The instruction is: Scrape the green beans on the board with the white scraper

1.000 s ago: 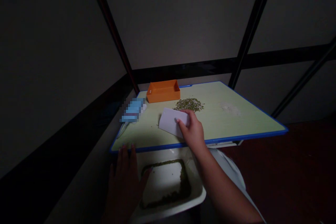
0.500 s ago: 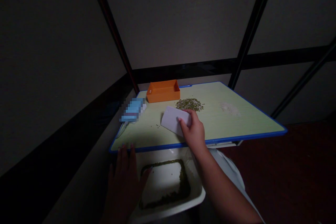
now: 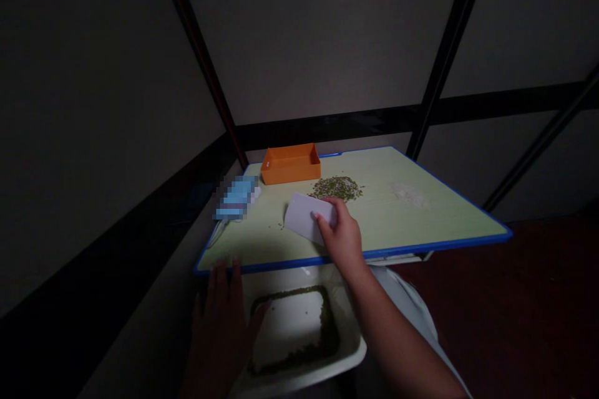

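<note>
My right hand (image 3: 344,234) grips a flat white scraper card (image 3: 306,217) between thumb and fingers, its lower edge low over the green tabletop (image 3: 262,243). Just beyond the card lies a loose pile of small green seeds or beans (image 3: 337,187). A few stray grains (image 3: 281,225) sit to the card's left. My left hand (image 3: 224,312), in shadow with fingers spread, rests at the left rim of a white basin (image 3: 344,355) below the table's front edge. Green grains (image 3: 329,324) line the inner edge of the basin's floor.
An orange open box (image 3: 291,173) stands at the back left of the table. A blurred blue item (image 3: 238,196) with a white cord lies at the left edge. Pale powder (image 3: 409,194) is scattered on the right. Dark walls rise behind and to the left.
My right hand and the white scraper card have shifted slightly left and toward me. The left hand and the basin have stayed in place.
</note>
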Tool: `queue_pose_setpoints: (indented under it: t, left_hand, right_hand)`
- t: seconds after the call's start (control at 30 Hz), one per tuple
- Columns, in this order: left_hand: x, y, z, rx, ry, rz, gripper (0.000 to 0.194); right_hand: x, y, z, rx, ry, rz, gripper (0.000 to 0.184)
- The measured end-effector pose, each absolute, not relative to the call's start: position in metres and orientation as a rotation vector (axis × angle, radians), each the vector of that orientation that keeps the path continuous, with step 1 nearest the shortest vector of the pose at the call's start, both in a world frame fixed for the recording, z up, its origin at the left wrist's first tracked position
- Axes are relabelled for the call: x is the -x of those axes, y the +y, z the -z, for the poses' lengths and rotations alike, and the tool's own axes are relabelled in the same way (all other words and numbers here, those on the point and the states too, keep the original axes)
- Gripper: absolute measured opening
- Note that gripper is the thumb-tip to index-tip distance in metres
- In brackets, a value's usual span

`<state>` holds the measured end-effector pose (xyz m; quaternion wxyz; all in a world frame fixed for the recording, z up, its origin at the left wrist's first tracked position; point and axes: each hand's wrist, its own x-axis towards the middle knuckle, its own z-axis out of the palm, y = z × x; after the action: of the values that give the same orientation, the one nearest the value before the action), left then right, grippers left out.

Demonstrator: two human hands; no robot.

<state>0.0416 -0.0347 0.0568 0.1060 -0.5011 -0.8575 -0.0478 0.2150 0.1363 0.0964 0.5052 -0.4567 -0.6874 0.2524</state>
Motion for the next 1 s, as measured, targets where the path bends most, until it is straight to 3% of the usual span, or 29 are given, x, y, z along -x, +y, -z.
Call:
queue_pose_setpoints:
  t: [1.0]
  left_hand:
    - [-0.043, -0.033, -0.060, 1.457, -2.514, 0.102, 0.078]
  right_hand:
    - [-0.214, 0.149, -0.087, 0.911, -1.644, -0.821, 0.025]
